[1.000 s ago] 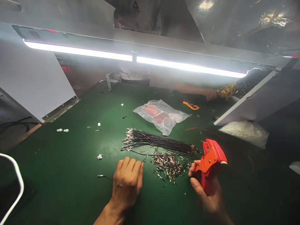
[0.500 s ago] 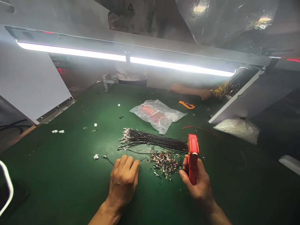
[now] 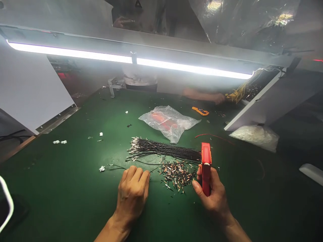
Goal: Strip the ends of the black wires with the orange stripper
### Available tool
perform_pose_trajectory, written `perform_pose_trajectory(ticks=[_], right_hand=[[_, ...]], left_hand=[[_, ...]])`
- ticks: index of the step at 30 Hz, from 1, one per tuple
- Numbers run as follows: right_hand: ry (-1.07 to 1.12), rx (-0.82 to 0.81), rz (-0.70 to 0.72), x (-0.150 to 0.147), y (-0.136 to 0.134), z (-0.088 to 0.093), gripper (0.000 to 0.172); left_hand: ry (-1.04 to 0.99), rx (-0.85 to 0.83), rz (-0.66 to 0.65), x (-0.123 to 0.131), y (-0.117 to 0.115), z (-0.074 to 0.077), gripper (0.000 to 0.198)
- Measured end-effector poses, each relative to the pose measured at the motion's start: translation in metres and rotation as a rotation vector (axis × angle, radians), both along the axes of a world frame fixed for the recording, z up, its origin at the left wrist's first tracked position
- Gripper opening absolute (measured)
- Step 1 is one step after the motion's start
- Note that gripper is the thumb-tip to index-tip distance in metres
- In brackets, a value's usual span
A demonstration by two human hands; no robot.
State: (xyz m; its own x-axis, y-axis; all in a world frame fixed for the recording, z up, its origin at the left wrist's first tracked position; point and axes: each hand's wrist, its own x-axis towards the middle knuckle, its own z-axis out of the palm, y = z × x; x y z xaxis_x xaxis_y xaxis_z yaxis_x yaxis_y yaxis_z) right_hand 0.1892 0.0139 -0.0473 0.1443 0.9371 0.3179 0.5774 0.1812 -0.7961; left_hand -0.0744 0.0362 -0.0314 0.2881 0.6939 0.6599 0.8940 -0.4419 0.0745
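Black wire (image 3: 119, 166) runs through the curled, closed fingers of the left hand (image 3: 133, 188) at the green tabletop (image 3: 75, 191), while the right hand (image 3: 216, 195) clasps a red wire stripper (image 3: 206, 171) just beside the loose wire clippings (image 3: 178, 175).

Smooth plastic-looking red tool (image 3: 206, 156), shiny metal-tipped wires (image 3: 166, 150), crinkled glossy plastic bag (image 3: 171, 123), satiny tabletop (image 3: 75, 188).
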Motion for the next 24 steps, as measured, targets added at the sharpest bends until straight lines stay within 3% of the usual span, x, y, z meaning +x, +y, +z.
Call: perform_pose_trajectory(ticks=[24], right_hand=[[-0.115, -0.009, -0.024, -0.0037, -0.0012, 0.0051, 0.038]], left_hand=[[0.012, 0.01, -0.008, 0.0038, 0.0006, -0.0033, 0.023]])
